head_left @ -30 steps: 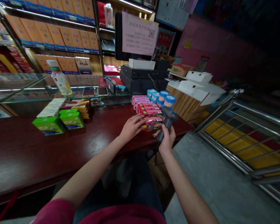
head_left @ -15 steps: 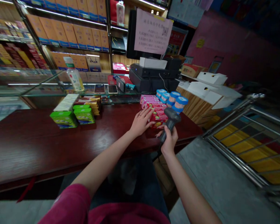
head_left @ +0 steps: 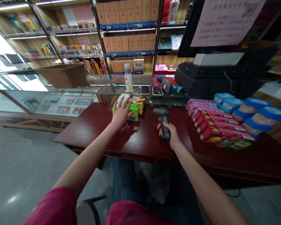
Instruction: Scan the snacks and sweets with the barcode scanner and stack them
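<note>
My left hand [head_left: 120,112], fingers spread, reaches over the green packs [head_left: 134,113] on the desk and hides part of them. Whether it touches them I cannot tell. Behind these lies a stack of golden-brown packets [head_left: 140,102]. My right hand [head_left: 173,134] grips the handle of a dark grey barcode scanner [head_left: 162,120], its head pointing left above the desk. To the right stands a row of red boxes [head_left: 221,132], with pink boxes [head_left: 199,104] behind them. Beside these are blue-lidded tubs [head_left: 255,104], some of them stacked.
The dark red desk [head_left: 89,131] meets a glass counter holding a drink bottle [head_left: 128,79], two phones [head_left: 157,91] and a wicker basket [head_left: 63,76]. A black cash register [head_left: 201,76] stands back right below a monitor. Shelves of orange boxes [head_left: 131,45] line the back.
The view has swung left. My left hand has gone from the red boxes to the green packs. My right hand has carried the scanner left, away from the red boxes.
</note>
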A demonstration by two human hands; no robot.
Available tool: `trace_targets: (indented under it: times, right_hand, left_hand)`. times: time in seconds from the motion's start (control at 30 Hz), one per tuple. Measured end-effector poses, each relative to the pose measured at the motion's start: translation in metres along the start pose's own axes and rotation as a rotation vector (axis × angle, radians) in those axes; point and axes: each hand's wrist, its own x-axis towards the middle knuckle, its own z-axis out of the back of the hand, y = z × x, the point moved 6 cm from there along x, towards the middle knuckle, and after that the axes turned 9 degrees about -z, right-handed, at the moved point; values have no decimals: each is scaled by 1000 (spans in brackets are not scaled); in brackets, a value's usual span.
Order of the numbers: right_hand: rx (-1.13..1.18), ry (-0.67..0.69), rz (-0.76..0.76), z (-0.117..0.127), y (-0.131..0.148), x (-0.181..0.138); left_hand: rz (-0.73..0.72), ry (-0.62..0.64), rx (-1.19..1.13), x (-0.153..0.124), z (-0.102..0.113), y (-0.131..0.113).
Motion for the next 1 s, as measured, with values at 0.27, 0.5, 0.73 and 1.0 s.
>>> trace_targets:
  times: [0.27, 0.5, 0.73, 1.0]
  right_hand:
    - [-45, 39, -56, 30, 3, 7]
    - [168, -98, -76, 75, 19, 9]
    - [198, -168, -26, 83, 24, 5]
    - [-8, -212, 31, 68, 16, 2]
  left_hand:
    - [-86, -13, -73, -33, -27, -7]
    - [-115, -118, -404, -8, -65, -50]
    - [84, -179, -721, 41, -123, -70]
    - [123, -150, -738, 42, -136, -67]
